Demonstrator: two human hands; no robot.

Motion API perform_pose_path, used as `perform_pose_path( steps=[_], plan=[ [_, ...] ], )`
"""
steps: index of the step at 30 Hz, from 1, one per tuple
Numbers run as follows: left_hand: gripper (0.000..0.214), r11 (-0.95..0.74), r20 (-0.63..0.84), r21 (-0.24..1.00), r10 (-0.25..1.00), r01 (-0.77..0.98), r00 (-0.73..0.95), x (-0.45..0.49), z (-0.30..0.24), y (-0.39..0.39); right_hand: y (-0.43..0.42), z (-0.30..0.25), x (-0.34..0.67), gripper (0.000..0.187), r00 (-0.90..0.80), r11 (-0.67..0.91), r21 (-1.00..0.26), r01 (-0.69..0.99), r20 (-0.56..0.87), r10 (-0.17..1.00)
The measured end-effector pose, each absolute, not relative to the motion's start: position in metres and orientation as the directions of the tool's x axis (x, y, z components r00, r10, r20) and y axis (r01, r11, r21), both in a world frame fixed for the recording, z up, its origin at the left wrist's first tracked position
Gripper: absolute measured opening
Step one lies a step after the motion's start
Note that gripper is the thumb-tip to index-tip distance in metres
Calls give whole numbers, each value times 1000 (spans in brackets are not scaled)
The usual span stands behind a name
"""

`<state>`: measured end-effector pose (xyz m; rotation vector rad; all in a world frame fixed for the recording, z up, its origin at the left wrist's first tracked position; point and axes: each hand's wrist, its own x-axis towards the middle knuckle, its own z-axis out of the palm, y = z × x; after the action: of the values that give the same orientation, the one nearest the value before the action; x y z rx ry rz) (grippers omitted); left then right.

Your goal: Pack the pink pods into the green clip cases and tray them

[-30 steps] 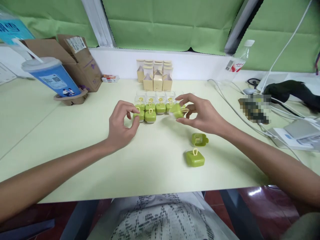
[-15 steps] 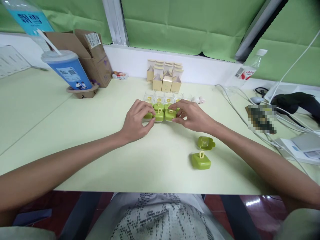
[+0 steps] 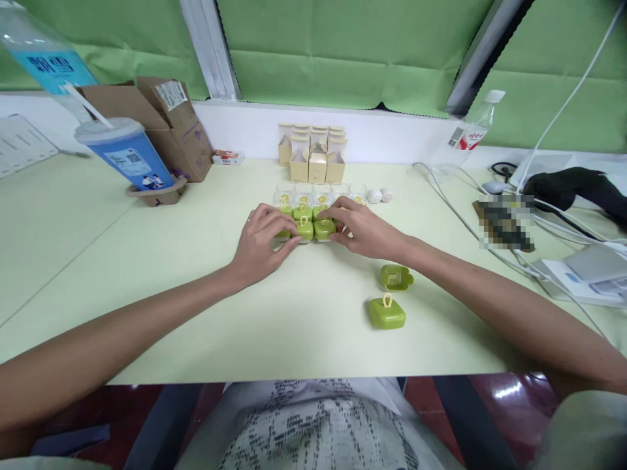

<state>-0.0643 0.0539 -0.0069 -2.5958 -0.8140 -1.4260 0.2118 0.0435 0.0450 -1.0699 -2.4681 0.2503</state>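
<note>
Several small green cases [image 3: 309, 223] with yellow loops sit in rows at the middle of the pale table [image 3: 147, 281]. My left hand [image 3: 262, 241] curls around the left end of the front row, fingertips pinching a green case. My right hand [image 3: 360, 228] presses on the right end, fingers on a green case [image 3: 324, 229]. Clear lidded cases [image 3: 318, 194] stand in a row behind them. Two more green pieces lie apart at the right: an overturned one [image 3: 396, 277] and an upright one [image 3: 386, 312].
Small cream cartons [image 3: 313, 153] stand at the back wall. A blue cup with a straw [image 3: 125, 156] and a cardboard box [image 3: 171, 124] are at the left. Two white oval bits [image 3: 379, 194], a plastic bottle [image 3: 465, 134], cables [image 3: 470, 215] and dark objects are at the right.
My right hand brought the green case it held down into the front row. Both hands now rest against the row's ends, closer together.
</note>
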Motion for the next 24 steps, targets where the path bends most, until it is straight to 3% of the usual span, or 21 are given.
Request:
perform_pose_path(
  steps=[5,12,24],
  plan=[
    [18,-838,783,192,445,511,435,-65,-6,53,44,49,214,40,-595,676,-360,644,320,737],
    [19,-846,781,187,436,499,447,-64,-7,53,48,48,209,18,-556,678,-346,649,393,732],
    [18,-859,786,135,397,494,474,-64,-3,52,52,45,204,18,-518,654,-412,635,401,756]
  ],
)
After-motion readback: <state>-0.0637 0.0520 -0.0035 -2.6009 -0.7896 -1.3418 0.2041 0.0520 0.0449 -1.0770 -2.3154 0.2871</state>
